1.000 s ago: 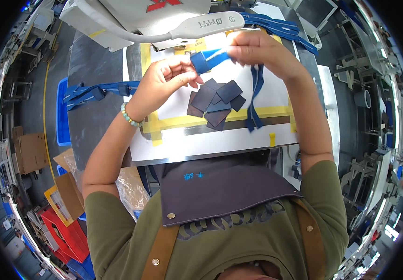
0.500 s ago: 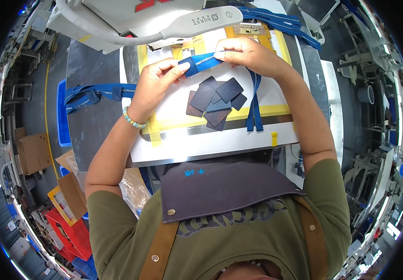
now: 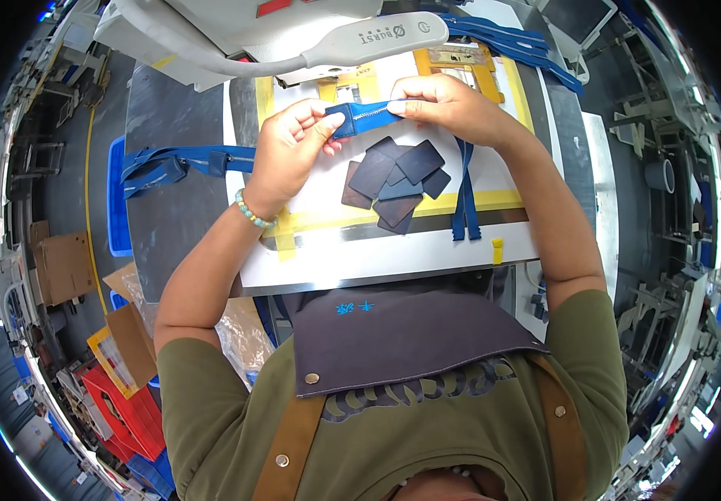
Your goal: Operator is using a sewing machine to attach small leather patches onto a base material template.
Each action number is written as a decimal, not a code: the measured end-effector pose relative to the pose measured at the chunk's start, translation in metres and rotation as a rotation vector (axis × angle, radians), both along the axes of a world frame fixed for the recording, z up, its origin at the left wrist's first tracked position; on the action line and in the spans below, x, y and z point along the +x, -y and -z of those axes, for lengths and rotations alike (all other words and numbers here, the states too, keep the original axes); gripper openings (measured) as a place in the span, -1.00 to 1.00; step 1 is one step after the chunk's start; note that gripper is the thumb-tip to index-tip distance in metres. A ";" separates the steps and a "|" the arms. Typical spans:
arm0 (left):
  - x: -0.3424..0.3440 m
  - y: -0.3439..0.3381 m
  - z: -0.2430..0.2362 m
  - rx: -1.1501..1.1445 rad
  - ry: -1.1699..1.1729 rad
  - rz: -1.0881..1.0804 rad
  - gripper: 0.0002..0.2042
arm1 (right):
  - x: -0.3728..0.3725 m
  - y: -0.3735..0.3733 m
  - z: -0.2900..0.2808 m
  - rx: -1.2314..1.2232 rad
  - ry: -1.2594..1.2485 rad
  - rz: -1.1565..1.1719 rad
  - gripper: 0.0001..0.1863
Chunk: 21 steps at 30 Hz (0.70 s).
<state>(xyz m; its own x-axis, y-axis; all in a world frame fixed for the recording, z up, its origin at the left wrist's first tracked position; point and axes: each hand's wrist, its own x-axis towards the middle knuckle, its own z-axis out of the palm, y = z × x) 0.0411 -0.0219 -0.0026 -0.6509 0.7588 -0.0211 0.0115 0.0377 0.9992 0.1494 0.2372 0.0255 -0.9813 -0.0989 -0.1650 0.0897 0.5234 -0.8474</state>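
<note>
a factory workshop: a white machine [image 3: 243, 32] stands at the far side of the tabletop [image 3: 172, 221], a yellow line [image 3: 89, 192] runs along the floor [image 3: 112, 107] at left, and metal equipment [image 3: 649, 313] crowds the right.

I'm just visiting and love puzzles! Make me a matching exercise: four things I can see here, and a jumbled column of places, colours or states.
Things
1. Left hand
2. Right hand
3. Dark patches
4. Bracelet

Descriptions
A. Greenish and beaded
B. Pinching the blue zipper strip farther right
C. Overlapping in a pile
D. Pinching that strip's dark square end

Pairs: 1-D, 2-B, 3-C, 4-A
</note>
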 end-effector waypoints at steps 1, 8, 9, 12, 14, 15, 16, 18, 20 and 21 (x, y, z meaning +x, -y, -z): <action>0.002 -0.001 0.000 0.000 0.000 0.000 -0.83 | 0.000 0.001 0.001 -0.001 0.003 0.001 -0.72; 0.000 0.000 0.007 0.051 -0.043 -0.023 -0.79 | 0.000 0.000 0.003 -0.027 -0.019 0.006 -0.71; 0.001 0.000 0.007 0.064 -0.050 -0.016 -0.77 | 0.000 0.000 0.002 -0.027 -0.020 0.007 -0.71; 0.001 -0.002 0.005 0.051 -0.039 -0.013 -0.75 | 0.001 -0.003 0.000 -0.034 -0.009 0.000 -0.71; -0.001 -0.001 0.005 0.040 -0.037 0.005 -0.74 | 0.001 -0.005 -0.002 -0.018 -0.004 -0.005 -0.72; -0.003 0.001 0.004 0.027 -0.037 0.017 -0.74 | 0.001 -0.003 -0.006 -0.014 -0.006 -0.010 -0.72; -0.005 0.003 0.004 0.033 -0.039 0.012 -0.74 | 0.004 -0.002 -0.013 -0.052 0.027 0.009 -0.71; -0.010 0.010 0.004 0.169 0.118 0.136 -0.72 | 0.012 0.004 -0.034 -0.081 0.059 0.019 -0.69; -0.013 0.016 -0.006 0.168 0.119 0.162 -0.72 | 0.026 0.013 -0.061 -0.306 0.024 -0.084 -0.67; -0.015 0.018 -0.013 0.163 0.122 0.208 -0.70 | 0.033 0.020 -0.073 -0.417 0.035 -0.151 -0.61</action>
<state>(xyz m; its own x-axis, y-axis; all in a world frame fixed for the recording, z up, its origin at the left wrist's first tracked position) 0.0260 -0.0398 0.0102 -0.4811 0.8756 0.0435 -0.1184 -0.1141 0.9864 0.1827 0.2174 0.0983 -0.9454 -0.3054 -0.1134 0.0710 0.1466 -0.9866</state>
